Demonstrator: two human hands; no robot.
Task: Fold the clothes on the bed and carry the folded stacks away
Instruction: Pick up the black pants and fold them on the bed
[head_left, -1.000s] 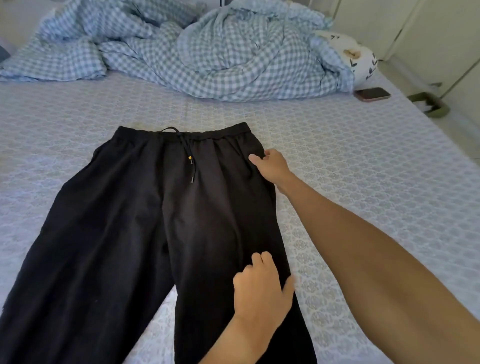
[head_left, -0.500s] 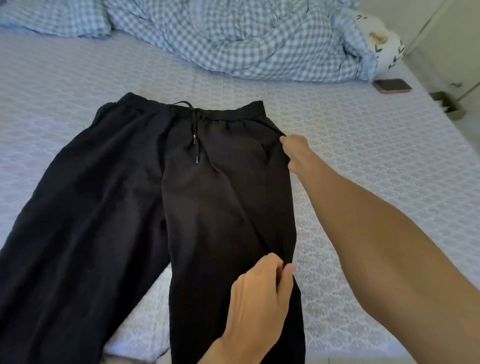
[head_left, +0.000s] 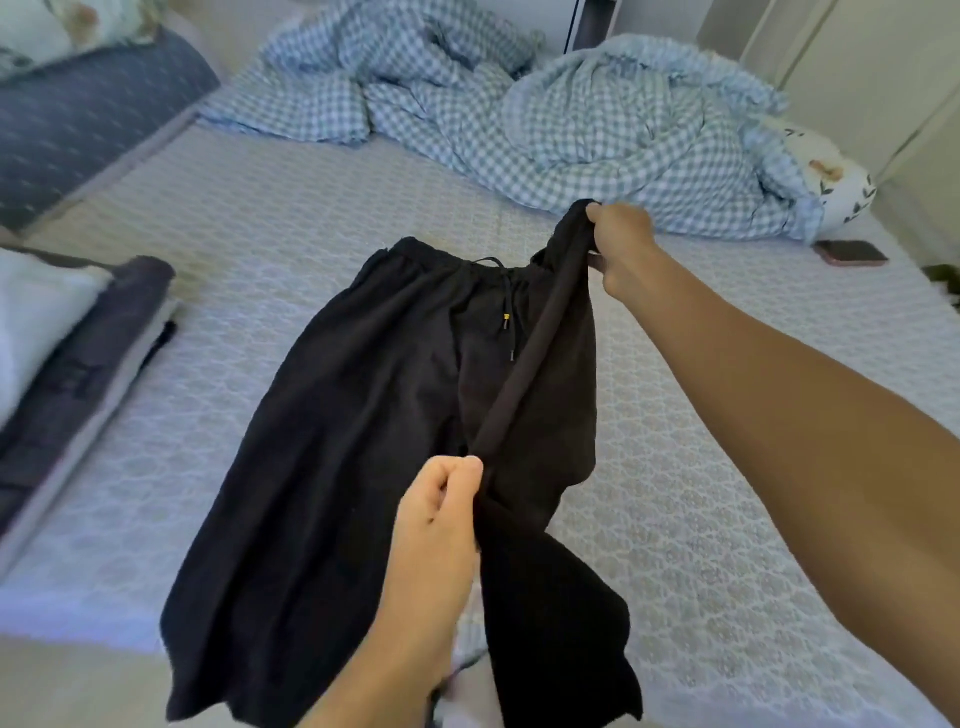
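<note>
So there's one pair of black trousers (head_left: 363, 415) lying waistband-away in the middle of the bed (head_left: 675, 519), with the hems hanging off the near edge. The right hand (head_left: 621, 244) has its fingers curled round the right corner of the waistband and is holding it up off the mattress, while the left hand (head_left: 441, 514) pinches the outer seam of that same leg further down, so the seam is pulled taut in a straight line between the two. Looks to me like the lengthwise fold, right leg going over onto the left one. The next move probably calls for swinging both hands leftward together and laying that raised edge down flush on the far leg, keeping it taut so nothing bunches. Count-wise: one drawstring (head_left: 506, 317) with a yellow tip, one stack of folded clothes (head_left: 78, 364) at the left, one crumpled checked duvet (head_left: 597, 130) at the head end, one phone (head_left: 852, 253) beside it.
</note>
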